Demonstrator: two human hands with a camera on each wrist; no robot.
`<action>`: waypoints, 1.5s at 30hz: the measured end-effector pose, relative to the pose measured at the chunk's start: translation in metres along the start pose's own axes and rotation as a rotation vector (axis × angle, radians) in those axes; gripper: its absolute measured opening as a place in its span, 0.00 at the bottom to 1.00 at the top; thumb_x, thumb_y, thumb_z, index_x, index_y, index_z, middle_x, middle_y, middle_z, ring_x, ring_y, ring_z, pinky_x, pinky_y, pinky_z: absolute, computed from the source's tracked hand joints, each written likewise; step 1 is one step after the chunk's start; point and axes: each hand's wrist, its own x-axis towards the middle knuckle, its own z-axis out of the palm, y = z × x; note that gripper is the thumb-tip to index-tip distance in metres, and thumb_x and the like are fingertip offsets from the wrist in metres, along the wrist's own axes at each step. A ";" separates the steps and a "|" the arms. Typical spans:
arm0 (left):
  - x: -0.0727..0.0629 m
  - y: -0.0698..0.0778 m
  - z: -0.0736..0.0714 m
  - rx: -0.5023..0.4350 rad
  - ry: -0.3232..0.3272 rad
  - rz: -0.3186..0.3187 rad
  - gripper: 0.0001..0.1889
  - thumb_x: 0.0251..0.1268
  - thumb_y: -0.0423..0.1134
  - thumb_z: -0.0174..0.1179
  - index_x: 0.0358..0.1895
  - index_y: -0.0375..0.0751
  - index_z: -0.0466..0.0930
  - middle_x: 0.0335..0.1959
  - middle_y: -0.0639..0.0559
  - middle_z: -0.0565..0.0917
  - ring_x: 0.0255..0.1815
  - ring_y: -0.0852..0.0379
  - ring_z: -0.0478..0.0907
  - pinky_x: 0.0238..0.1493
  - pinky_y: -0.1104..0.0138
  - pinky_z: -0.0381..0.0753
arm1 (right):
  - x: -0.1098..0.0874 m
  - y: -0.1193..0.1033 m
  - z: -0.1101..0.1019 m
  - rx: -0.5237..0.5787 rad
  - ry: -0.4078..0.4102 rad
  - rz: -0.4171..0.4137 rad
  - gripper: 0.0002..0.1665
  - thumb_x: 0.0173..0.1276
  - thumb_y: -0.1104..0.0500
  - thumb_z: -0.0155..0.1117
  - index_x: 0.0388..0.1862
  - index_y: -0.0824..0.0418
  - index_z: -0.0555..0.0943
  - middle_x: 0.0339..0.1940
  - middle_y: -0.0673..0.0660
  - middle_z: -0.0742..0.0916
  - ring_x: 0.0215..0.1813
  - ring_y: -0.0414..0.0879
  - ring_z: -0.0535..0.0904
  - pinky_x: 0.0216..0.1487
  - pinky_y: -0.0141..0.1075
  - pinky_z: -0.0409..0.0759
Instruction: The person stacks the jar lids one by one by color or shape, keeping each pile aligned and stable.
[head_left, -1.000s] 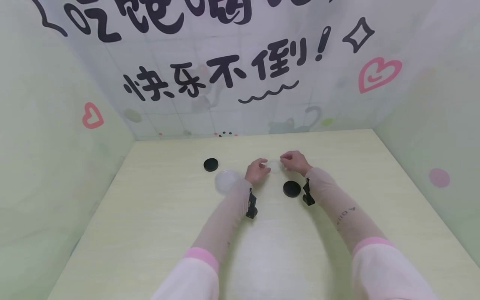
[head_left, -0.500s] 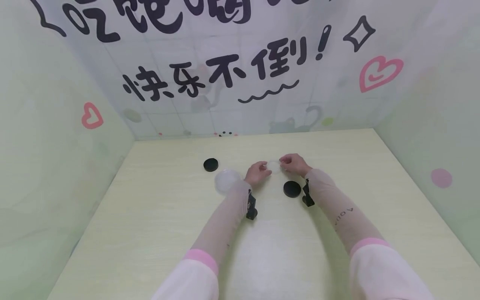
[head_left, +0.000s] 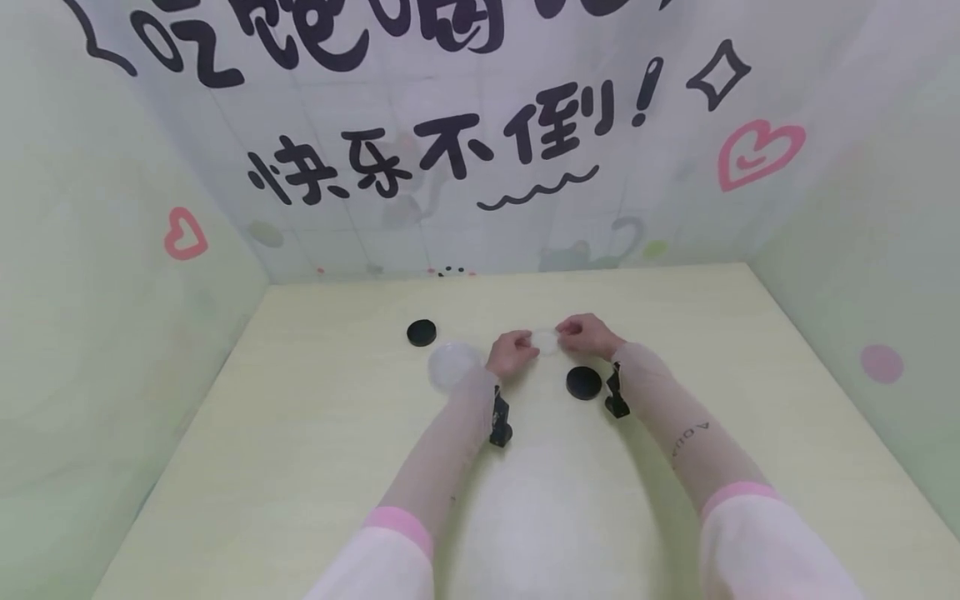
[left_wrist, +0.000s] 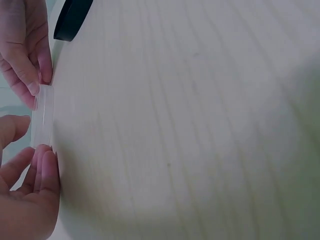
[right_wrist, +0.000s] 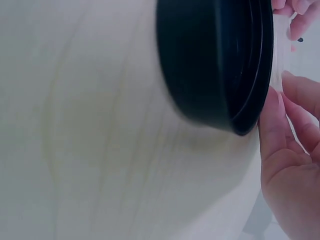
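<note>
Between both hands lies a small, clear, shallow round plastic piece (head_left: 545,342), seen edge-on in the left wrist view as a low transparent band. My left hand (head_left: 510,356) holds its left edge, fingertips curled at the side and the thumb close by. At the opposite edge my right hand (head_left: 588,335) pinches it between thumb and fingers. Close in front of the right hand sits a black round lid (head_left: 583,383); the right wrist view shows its hollow, ridged inside and how it covers part of the clear piece.
A larger clear round piece (head_left: 452,367) lies left of the left hand, partly behind the forearm. Farther back is a smaller black round lid (head_left: 422,333). The pale wooden table (head_left: 337,450) meets printed cloth walls at the back and sides.
Both hands have come slightly nearer to me with the clear piece, which has shifted a little left. The left thumb and fingers have drawn closer together at its edge.
</note>
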 end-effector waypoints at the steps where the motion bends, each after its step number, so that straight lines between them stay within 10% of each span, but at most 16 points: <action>1: 0.002 -0.002 0.000 -0.019 -0.005 -0.015 0.25 0.52 0.48 0.62 0.54 0.43 0.73 0.39 0.53 0.80 0.39 0.59 0.77 0.40 0.69 0.75 | -0.003 -0.005 -0.001 0.000 -0.006 -0.005 0.18 0.60 0.65 0.58 0.47 0.75 0.73 0.39 0.66 0.80 0.40 0.51 0.74 0.41 0.35 0.74; 9: 0.028 -0.043 0.026 -0.032 0.062 -0.044 0.19 0.49 0.49 0.62 0.47 0.53 0.76 0.33 0.58 0.80 0.33 0.60 0.76 0.35 0.67 0.74 | -0.009 -0.011 -0.002 0.001 -0.061 0.015 0.19 0.56 0.65 0.62 0.45 0.74 0.74 0.40 0.65 0.81 0.40 0.47 0.75 0.43 0.33 0.72; 16: 0.100 -0.139 0.077 -0.021 0.079 -0.069 0.18 0.41 0.58 0.65 0.40 0.66 0.76 0.30 0.65 0.78 0.32 0.64 0.75 0.34 0.66 0.74 | -0.013 -0.012 -0.001 -0.011 -0.104 0.000 0.18 0.55 0.64 0.64 0.42 0.74 0.74 0.37 0.63 0.81 0.40 0.47 0.75 0.44 0.35 0.72; 18: 0.106 -0.147 0.081 -0.026 0.074 -0.080 0.18 0.40 0.58 0.65 0.39 0.67 0.75 0.31 0.66 0.78 0.32 0.64 0.75 0.35 0.66 0.74 | -0.014 -0.014 -0.001 -0.011 -0.111 0.002 0.18 0.55 0.64 0.64 0.42 0.74 0.74 0.36 0.63 0.82 0.40 0.47 0.75 0.44 0.34 0.72; 26: -0.004 -0.018 0.008 -0.045 0.075 -0.065 0.12 0.49 0.44 0.63 0.39 0.51 0.80 0.30 0.57 0.80 0.31 0.61 0.76 0.33 0.69 0.74 | -0.014 -0.017 0.001 -0.029 -0.091 0.026 0.18 0.57 0.64 0.61 0.45 0.73 0.75 0.39 0.64 0.81 0.42 0.49 0.75 0.45 0.35 0.72; 36: 0.040 -0.077 0.037 -0.090 0.073 0.009 0.14 0.39 0.61 0.65 0.34 0.68 0.79 0.27 0.68 0.78 0.29 0.69 0.74 0.33 0.72 0.73 | -0.015 -0.017 0.000 -0.055 -0.060 0.005 0.15 0.58 0.65 0.60 0.43 0.73 0.77 0.41 0.65 0.82 0.43 0.49 0.74 0.44 0.32 0.69; 45: -0.078 0.077 -0.043 -0.050 0.063 -0.093 0.12 0.52 0.36 0.61 0.43 0.43 0.81 0.36 0.50 0.82 0.38 0.57 0.77 0.42 0.68 0.74 | -0.015 -0.020 0.004 -0.048 -0.042 0.003 0.14 0.57 0.66 0.60 0.41 0.74 0.78 0.38 0.64 0.83 0.39 0.47 0.74 0.39 0.30 0.69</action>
